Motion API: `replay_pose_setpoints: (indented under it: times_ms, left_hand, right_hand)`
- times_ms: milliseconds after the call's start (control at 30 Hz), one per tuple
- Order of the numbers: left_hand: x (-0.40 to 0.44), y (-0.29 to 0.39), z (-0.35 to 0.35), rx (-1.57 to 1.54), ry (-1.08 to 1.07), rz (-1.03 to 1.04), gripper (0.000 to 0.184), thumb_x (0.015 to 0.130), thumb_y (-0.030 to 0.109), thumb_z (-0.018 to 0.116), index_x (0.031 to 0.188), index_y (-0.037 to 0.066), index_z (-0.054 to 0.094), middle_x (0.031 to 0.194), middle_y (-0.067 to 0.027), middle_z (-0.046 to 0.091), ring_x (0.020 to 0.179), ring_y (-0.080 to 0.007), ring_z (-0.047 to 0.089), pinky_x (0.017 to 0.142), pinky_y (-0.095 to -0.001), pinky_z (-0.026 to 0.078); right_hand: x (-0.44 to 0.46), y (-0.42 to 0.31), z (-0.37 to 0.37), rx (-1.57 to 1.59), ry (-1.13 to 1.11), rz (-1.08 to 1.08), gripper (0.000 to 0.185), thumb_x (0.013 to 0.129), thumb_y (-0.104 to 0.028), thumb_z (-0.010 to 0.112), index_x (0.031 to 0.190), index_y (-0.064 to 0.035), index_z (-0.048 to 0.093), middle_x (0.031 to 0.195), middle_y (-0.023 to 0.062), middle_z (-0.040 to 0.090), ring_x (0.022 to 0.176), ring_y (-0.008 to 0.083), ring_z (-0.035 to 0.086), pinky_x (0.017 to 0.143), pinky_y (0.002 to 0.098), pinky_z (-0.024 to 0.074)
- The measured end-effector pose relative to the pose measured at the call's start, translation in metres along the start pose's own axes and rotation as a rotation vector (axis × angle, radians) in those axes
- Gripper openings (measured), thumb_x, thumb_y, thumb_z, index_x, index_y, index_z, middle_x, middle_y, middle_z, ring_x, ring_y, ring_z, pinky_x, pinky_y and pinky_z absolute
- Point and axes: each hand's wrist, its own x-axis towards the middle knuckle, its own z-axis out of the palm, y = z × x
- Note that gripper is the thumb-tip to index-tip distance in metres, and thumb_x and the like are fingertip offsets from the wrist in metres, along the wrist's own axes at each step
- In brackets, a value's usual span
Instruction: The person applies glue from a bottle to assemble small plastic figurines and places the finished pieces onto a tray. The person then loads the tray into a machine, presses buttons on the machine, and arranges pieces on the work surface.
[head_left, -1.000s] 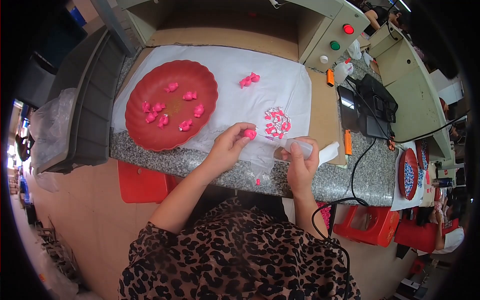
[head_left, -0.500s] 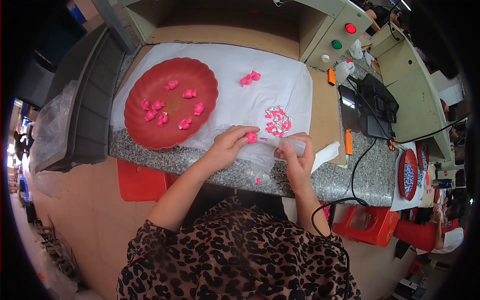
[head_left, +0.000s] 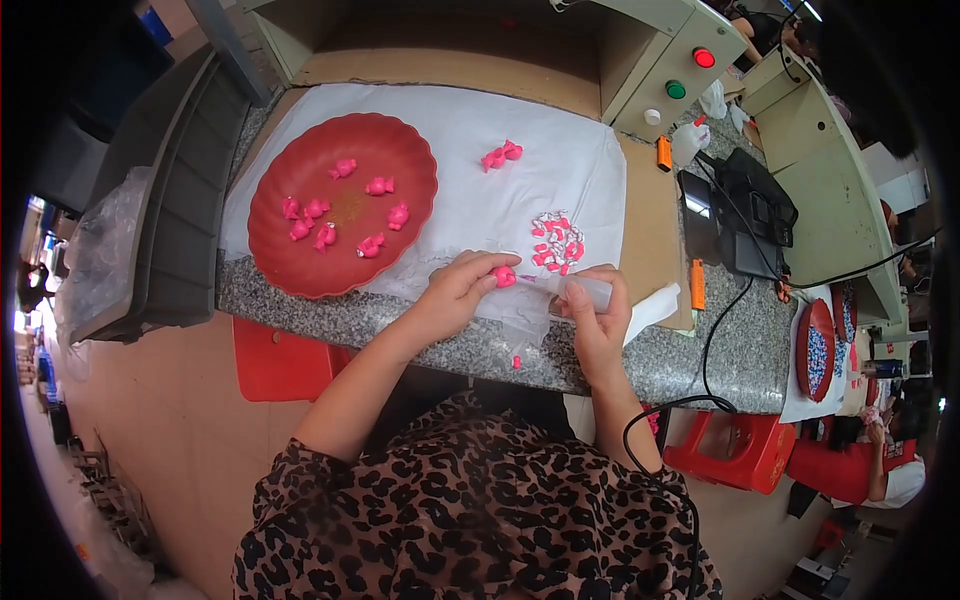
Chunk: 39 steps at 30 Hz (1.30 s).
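Observation:
Between thumb and fingers, my left hand [head_left: 455,292] pinches a small pink figure [head_left: 504,277] over the front part of the white paper [head_left: 460,210]. My right hand [head_left: 600,325] is closed around a translucent bottle [head_left: 590,294], whose thin tip points left at the figure, close to it. Just beyond the bottle lies a pile of small pink and white pieces [head_left: 557,242]. Several pink figures [head_left: 380,186] rest in the red scalloped plate [head_left: 290,265] on the left. Farther back on the paper are more pink figures [head_left: 502,154]. One tiny pink piece [head_left: 516,362] sits near the counter's front edge.
A grey bin [head_left: 165,210] stands left of the plate. On the right are orange objects [head_left: 697,285], a phone [head_left: 697,205], a black bag [head_left: 755,210] and a black cable [head_left: 705,350]. Red stools [head_left: 735,450] stand below. A co-worker in red [head_left: 835,470] is at the far right.
Since the first frame, the bottle has come slightly left and its tip is nearer the pink figure. My left hand has shifted very slightly. Both hands keep their holds.

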Motion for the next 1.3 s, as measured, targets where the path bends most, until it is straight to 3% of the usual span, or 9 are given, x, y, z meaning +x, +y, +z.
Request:
replay_pose_setpoints:
  times_ms: [433,600,967,1300]
  left_hand:
    - [0.001,-0.005,0.004,-0.009,0.074,0.022,0.026,0.084,0.009,0.046,0.109,0.009,0.053,0.098,-0.0105,0.055,0.093,-0.0215,0.051,0.084,-0.0302,0.039]
    - [0.001,-0.007,0.005,-0.02,0.083,0.023,0.025,0.084,0.008,0.047,0.108,0.008,0.053,0.098,-0.0109,0.055,0.093,-0.0217,0.052,0.083,-0.0302,0.04]
    - [0.0,-0.009,0.005,-0.072,0.097,-0.002,0.024,0.083,0.008,0.048,0.107,0.005,0.052,0.102,-0.0115,0.056,0.095,-0.0215,0.053,0.084,-0.0298,0.04]
    - [0.001,-0.016,0.011,-0.292,0.13,-0.017,0.021,0.079,0.001,0.055,0.099,0.0,0.049,0.096,-0.0085,0.054,0.088,-0.0138,0.054,0.078,-0.0262,0.044]
  right_hand:
    - [-0.004,0.005,-0.001,-0.131,-0.013,-0.078,0.014,0.084,-0.008,0.052,0.09,-0.0005,0.043,0.084,0.0067,0.046,0.065,0.0109,0.05,0.059,0.0218,0.0425]
    - [-0.006,0.007,-0.001,-0.121,0.004,-0.079,0.017,0.081,-0.008,0.056,0.089,0.0013,0.044,0.084,0.0089,0.047,0.069,0.0125,0.051,0.062,0.0228,0.0422]
    - [-0.006,0.009,0.0,-0.172,-0.001,-0.119,0.013,0.084,-0.007,0.052,0.09,-0.0002,0.043,0.083,0.0072,0.046,0.064,0.011,0.051,0.058,0.0214,0.0425]
    - [-0.008,0.015,0.002,-0.191,0.013,-0.147,0.013,0.084,-0.008,0.052,0.09,-0.0005,0.042,0.084,0.0073,0.047,0.064,0.0111,0.051,0.057,0.0211,0.0421]
